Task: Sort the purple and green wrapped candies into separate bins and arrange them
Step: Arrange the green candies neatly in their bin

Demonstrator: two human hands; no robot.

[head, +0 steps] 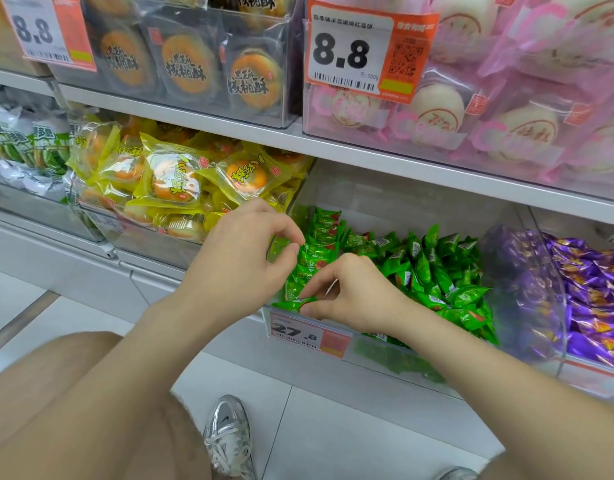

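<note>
A clear plastic bin (395, 199) on the lowest shelf holds many green wrapped candies (437, 268). Along its left side a neat row of green candies (321, 237) stands in line. My left hand (243, 251) pinches one candy in that row between thumb and forefinger. My right hand (354, 296) pinches a green candy (293, 304) at the bin's front left corner, by the price tag. To the right, a second clear bin (527, 299) is filled with purple wrapped candies (596, 292).
A yellow-wrapped pastry bin (180, 178) sits left of the green bin, with green-and-silver packets (24, 147) further left. The shelf above carries boxed pastries and price tags. A "27.8" tag (309, 334) hangs on the green bin's front. My knee and silver shoe (229, 438) are below.
</note>
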